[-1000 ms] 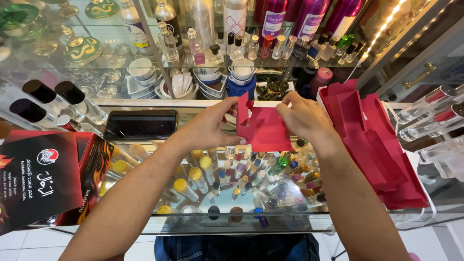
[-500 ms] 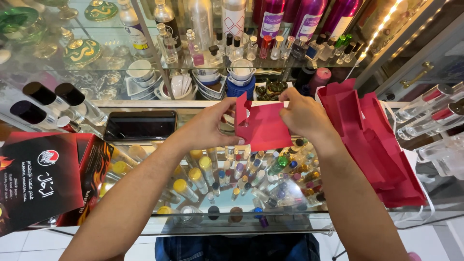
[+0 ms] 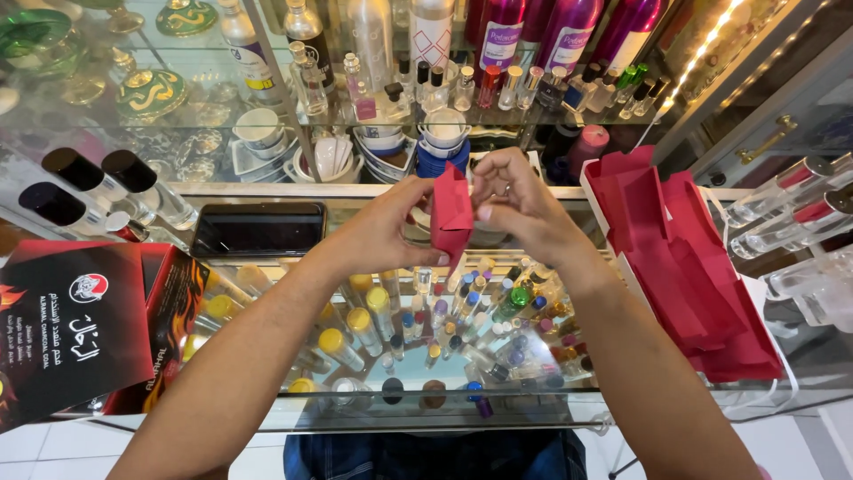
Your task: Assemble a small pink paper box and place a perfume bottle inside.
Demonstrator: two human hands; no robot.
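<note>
Both my left hand (image 3: 382, 236) and right hand (image 3: 515, 204) pinch closed on the red card (image 3: 451, 218) above the glass counter (image 3: 267, 191), and a loose grip could drop it among the stacked cards (image 3: 684, 267) alongside.

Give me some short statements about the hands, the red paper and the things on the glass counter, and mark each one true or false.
1. Both hands, left hand and right hand, hold the folded red paper piece. True.
2. The stack of red paper pieces lies on the person's left. False: it lies on the right.
3. A black phone lies face up on the glass counter. True.
4. The black box with flame print is in the right hand. False: it sits at the left edge, untouched.
</note>
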